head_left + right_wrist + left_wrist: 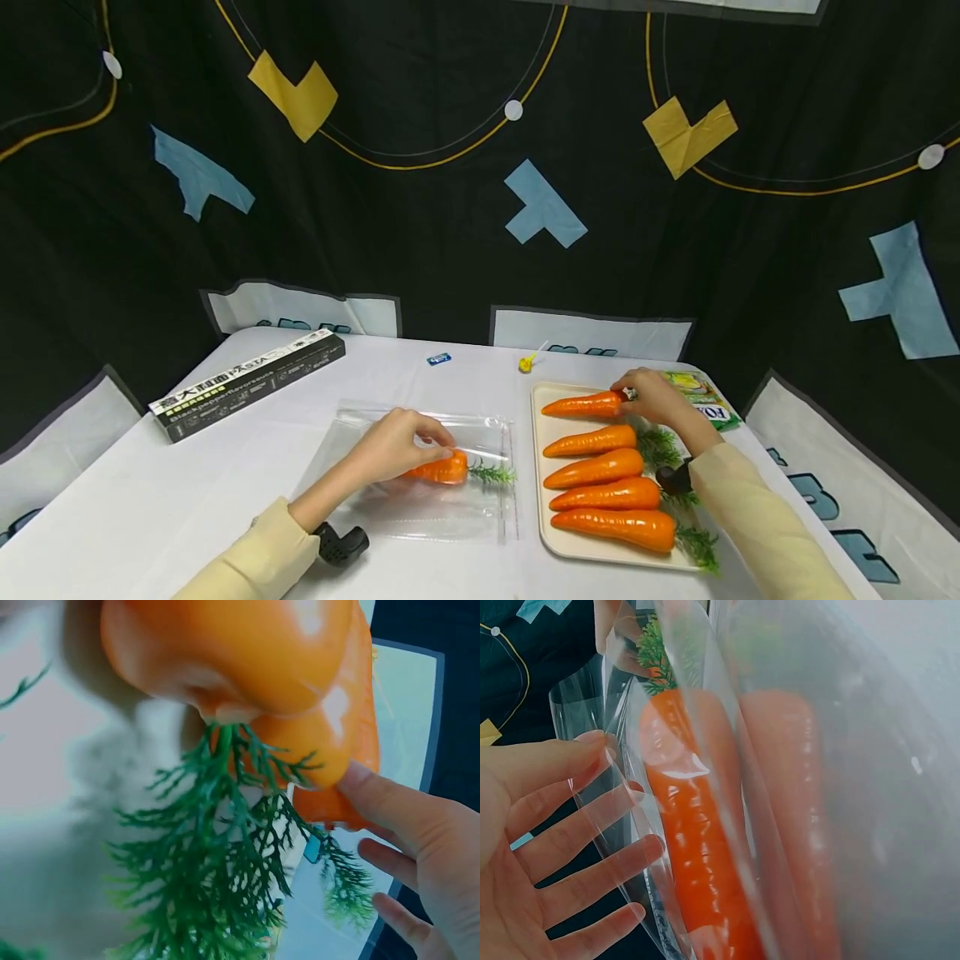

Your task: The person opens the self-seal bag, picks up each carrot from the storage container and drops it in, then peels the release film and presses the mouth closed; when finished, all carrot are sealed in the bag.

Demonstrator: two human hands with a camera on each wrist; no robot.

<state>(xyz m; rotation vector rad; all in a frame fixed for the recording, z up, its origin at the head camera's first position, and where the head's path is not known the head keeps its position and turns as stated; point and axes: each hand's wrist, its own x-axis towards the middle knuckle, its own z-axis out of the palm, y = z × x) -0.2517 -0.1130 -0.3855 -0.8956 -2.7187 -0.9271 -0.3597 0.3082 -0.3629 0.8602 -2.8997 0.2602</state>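
A clear plastic bag [450, 521] lies on the table with a carrot [447, 469] in it, its green leaves toward the bag's right end. My left hand [401, 446] is over the bag, and in the left wrist view thumb and forefinger pinch the film [615, 761] beside the carrot while the other fingers spread. To the right, a cream tray [551, 533] bears several carrots [603, 493] in a column, leaves pointing right. At the farthest carrot [583, 406], my right hand [658, 397] grips the leafy end; its thumb [375, 791] touches orange skin in the right wrist view.
A long black pasta box [251, 383] lies at the back left. Toward the back are a small blue packet [438, 359] and a small yellow object [527, 364]. Behind the tray's right side lies a green and yellow packet [705, 400]. A dark curtain [420, 233] hangs behind the table.
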